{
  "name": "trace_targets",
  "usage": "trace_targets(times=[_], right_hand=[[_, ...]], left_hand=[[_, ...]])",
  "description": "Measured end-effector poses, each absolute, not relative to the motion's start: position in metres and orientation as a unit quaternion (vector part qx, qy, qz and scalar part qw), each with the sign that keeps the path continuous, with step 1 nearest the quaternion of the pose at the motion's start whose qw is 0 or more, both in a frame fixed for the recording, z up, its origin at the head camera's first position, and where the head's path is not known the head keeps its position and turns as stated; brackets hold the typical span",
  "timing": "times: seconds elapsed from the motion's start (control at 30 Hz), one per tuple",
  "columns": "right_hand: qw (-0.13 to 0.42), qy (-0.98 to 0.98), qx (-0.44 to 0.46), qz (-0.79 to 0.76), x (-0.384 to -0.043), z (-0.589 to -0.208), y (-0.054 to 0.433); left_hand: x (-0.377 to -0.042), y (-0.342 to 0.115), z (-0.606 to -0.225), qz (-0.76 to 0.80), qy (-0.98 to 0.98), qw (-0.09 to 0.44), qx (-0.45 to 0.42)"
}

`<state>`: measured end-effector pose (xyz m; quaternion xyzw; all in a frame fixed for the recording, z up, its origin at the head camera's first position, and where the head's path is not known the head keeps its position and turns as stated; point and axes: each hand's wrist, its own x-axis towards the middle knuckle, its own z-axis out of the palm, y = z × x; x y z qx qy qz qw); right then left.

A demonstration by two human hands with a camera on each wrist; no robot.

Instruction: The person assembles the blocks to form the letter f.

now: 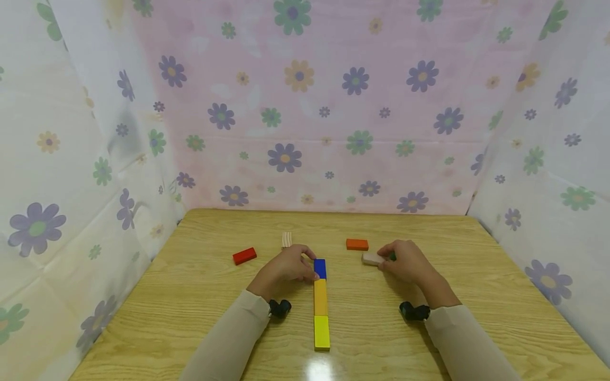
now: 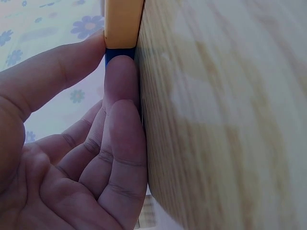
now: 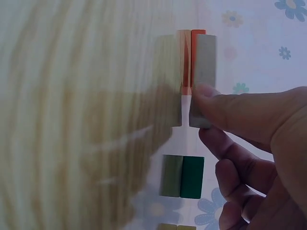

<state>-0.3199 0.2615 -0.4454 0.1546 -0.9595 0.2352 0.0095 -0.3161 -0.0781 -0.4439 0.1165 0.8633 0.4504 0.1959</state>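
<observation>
In the head view, my left hand (image 1: 290,263) has its fingertips and thumb at the blue block (image 1: 320,269), pinching it. That block heads a straight row, end to end with an orange-yellow block (image 1: 321,297) and then a yellow block (image 1: 322,332). The left wrist view shows the fingers (image 2: 125,129) covering most of the blue block. My right hand (image 1: 407,260) pinches a greyish block (image 1: 370,259) between thumb and index finger. A narrow gap under this block in the right wrist view suggests it is just off the table. A green block (image 3: 193,177) stands beyond it, partly hidden by the hand.
An orange block (image 1: 357,244) lies just behind the greyish one. A red block (image 1: 244,256) lies at the left, and a striped wooden block (image 1: 286,239) sits behind the left hand. Flowered cloth (image 1: 329,159) encloses the wooden table (image 1: 209,317) at back and sides.
</observation>
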Motion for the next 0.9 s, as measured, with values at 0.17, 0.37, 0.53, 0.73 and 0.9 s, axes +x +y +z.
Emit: trace_targets(times=[0.17, 0.37, 0.53, 0.73, 0.9], right_hand=[[0.020, -0.958, 0.159, 0.237, -0.319, -0.445, 0.258], [0.031, -0.959, 0.156, 0.235, -0.320, -0.443, 0.255], [0.035, -0.956, 0.156, 0.248, -0.320, -0.440, 0.248], [0.024, -0.950, 0.157, 0.270, -0.318, -0.437, 0.238], [0.027, -0.949, 0.169, 0.265, -0.318, -0.437, 0.233]], left_hand=[[-0.317, -0.078, -0.445, 0.453, 0.861, 0.199, 0.116], [-0.318, -0.077, -0.445, 0.454, 0.860, 0.204, 0.113], [-0.319, -0.078, -0.445, 0.454, 0.860, 0.208, 0.106], [-0.319, -0.078, -0.444, 0.452, 0.861, 0.208, 0.108], [-0.320, -0.078, -0.445, 0.454, 0.860, 0.207, 0.112]])
